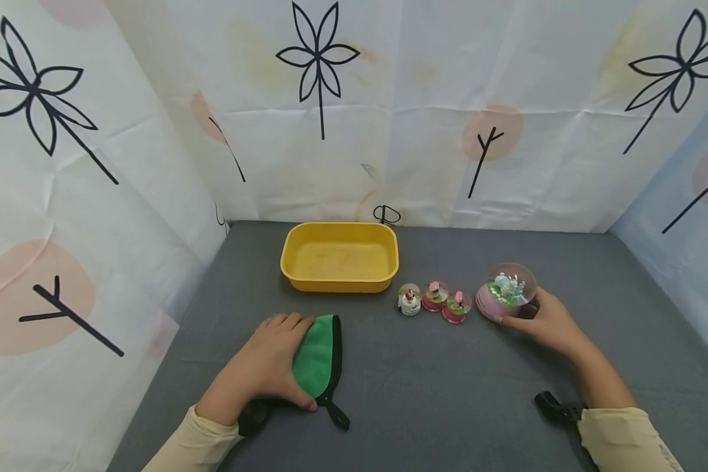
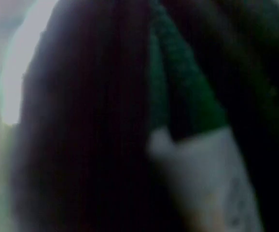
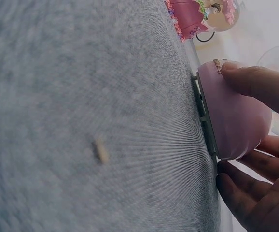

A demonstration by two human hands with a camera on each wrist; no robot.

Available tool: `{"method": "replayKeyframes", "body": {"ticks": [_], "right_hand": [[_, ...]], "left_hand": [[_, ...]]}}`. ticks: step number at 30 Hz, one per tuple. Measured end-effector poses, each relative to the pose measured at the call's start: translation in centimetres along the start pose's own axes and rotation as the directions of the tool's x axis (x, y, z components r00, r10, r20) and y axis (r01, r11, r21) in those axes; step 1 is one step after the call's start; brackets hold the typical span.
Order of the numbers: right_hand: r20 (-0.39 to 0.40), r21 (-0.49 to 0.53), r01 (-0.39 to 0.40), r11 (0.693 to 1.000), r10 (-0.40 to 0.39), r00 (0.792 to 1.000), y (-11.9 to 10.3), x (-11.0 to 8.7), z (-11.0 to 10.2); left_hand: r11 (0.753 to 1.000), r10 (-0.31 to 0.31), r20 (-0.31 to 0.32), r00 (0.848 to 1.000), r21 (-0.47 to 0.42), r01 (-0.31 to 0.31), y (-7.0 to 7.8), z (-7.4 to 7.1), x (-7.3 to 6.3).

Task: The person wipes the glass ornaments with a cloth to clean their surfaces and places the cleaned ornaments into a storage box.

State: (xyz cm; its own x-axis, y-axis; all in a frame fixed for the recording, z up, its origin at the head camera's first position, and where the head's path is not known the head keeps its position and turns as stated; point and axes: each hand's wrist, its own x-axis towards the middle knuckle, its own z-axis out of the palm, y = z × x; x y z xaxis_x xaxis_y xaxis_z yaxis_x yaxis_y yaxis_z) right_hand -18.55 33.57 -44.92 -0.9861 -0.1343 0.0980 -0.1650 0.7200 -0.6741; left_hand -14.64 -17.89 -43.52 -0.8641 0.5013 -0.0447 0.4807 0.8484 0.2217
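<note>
My left hand grips a folded green cloth with black edging and a dark hanging loop, thumb at the near edge and fingers over the top. In the left wrist view, dark blurred fabric surrounds a strip of green cloth and a white label. My right hand holds a large snow globe, which has a pink base and pale green figures inside its clear dome. From the right wrist, the thumb and fingers show around its pink base, close over the grey surface.
A yellow rectangular tray stands at the back. Between it and the large globe sit small snow globes: a white one and two pink ones. Patterned white cloth walls the grey table. A black strap shows at the right wrist.
</note>
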Motion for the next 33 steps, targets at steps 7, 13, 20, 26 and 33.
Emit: {"method": "replayKeyframes", "body": {"ticks": [7, 13, 20, 26, 33], "right_hand": [[-0.005, -0.020, 0.000, 1.000, 0.000, 1.000, 0.08, -0.02, -0.10], [-0.001, -0.034, -0.001, 0.999, 0.001, 1.000, 0.21, 0.01, -0.19], [-0.007, -0.018, 0.004, 1.000, -0.004, 1.000, 0.30, 0.00, -0.16], [-0.012, 0.007, 0.018, 1.000, -0.018, 1.000, 0.52, 0.04, -0.02], [-0.002, 0.015, 0.014, 1.000, -0.014, 1.000, 0.47, 0.06, -0.01]], "left_hand": [[1.000, 0.005, -0.006, 1.000, -0.006, -0.005, 0.15, 0.05, -0.02], [0.999, -0.009, 0.013, 1.000, -0.034, 0.009, 0.22, 0.02, -0.08], [0.999, -0.001, 0.026, 1.000, -0.044, 0.003, 0.09, 0.17, -0.05], [1.000, -0.005, 0.028, 1.000, -0.027, 0.006, 0.08, 0.22, 0.06], [1.000, -0.004, 0.019, 1.000, -0.016, 0.004, 0.27, 0.13, 0.01]]}}
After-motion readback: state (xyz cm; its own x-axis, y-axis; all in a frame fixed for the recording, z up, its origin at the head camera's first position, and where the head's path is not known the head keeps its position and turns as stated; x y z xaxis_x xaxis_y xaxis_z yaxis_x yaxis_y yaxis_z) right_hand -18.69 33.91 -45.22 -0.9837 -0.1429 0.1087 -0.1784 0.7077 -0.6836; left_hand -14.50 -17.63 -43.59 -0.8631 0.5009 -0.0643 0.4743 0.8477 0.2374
